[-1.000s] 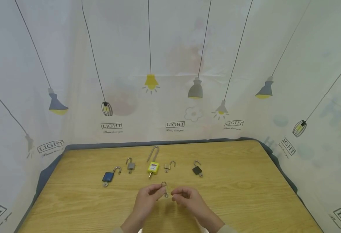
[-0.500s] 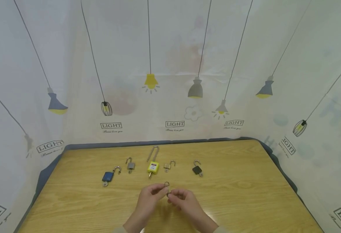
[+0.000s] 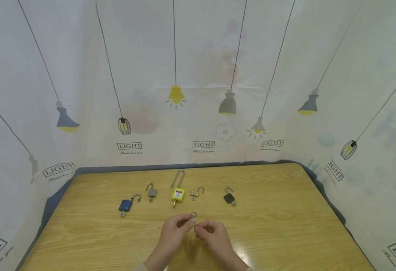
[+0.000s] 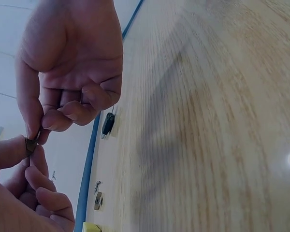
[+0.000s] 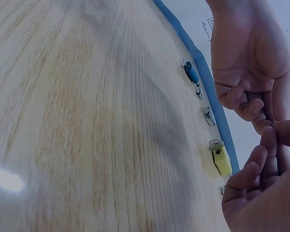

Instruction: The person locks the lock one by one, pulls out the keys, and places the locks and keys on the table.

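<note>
In the head view my left hand pinches a small padlock between thumb and fingers, its metal shackle sticking up past the fingertips. The thumb hides most of the body; a dark metal edge of this small padlock shows in the left wrist view. My right hand meets it from the right, thumb and forefinger pinching a thin metal piece at the padlock's lower end, probably its key, largely covered by the fingertips. In the right wrist view the fingers cover the padlock.
Beyond the hands, several unlocked padlocks with keys in them lie on the wooden table: blue, grey, yellow with a long shackle, small brass and black. A printed curtain surrounds the table's back and sides.
My right hand has moved left from beside the padlock and now pinches the metal piece at its lower end. The padlock has shifted slightly right. The padlocks on the table have stayed put.
</note>
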Action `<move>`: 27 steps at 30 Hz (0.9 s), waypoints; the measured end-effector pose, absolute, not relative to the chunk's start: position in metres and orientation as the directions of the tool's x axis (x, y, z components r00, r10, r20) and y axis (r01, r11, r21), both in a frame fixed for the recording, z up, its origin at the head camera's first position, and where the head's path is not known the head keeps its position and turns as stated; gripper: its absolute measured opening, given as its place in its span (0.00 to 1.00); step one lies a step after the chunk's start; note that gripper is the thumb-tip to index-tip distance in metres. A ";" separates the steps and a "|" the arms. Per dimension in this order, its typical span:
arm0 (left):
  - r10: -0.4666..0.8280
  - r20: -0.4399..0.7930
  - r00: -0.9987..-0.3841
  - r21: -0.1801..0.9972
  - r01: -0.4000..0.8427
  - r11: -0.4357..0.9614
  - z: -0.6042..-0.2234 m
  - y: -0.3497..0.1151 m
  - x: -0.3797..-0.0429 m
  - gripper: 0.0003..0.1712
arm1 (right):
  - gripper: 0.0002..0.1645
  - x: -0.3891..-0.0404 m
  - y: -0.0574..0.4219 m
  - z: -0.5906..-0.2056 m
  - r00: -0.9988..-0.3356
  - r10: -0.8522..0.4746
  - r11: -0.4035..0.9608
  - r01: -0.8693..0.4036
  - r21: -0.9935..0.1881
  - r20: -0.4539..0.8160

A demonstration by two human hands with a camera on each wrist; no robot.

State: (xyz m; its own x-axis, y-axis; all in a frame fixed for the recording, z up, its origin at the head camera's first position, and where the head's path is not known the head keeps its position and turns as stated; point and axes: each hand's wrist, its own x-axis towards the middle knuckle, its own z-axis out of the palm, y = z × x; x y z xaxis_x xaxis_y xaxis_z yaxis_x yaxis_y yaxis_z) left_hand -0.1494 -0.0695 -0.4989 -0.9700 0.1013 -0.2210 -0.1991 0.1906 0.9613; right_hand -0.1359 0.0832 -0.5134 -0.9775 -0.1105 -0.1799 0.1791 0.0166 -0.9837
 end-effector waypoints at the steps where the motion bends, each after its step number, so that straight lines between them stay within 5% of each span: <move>1: 0.098 -0.219 -0.971 0.962 -0.198 0.188 -0.499 -0.069 -0.149 0.22 | 0.14 -0.136 0.083 -0.513 -0.977 -0.106 0.014 0.183 -0.983 -0.184; 11: 0.064 -0.192 -0.979 0.959 -0.174 0.222 -0.502 -0.064 -0.148 0.21 | 0.12 -0.136 0.078 -0.513 -0.982 -0.065 0.019 0.175 -0.984 -0.176; 27: 0.008 -0.159 -0.987 0.967 -0.154 0.203 -0.509 -0.059 -0.144 0.20 | 0.07 -0.130 0.073 -0.511 -0.990 0.012 0.227 0.137 -0.964 -0.138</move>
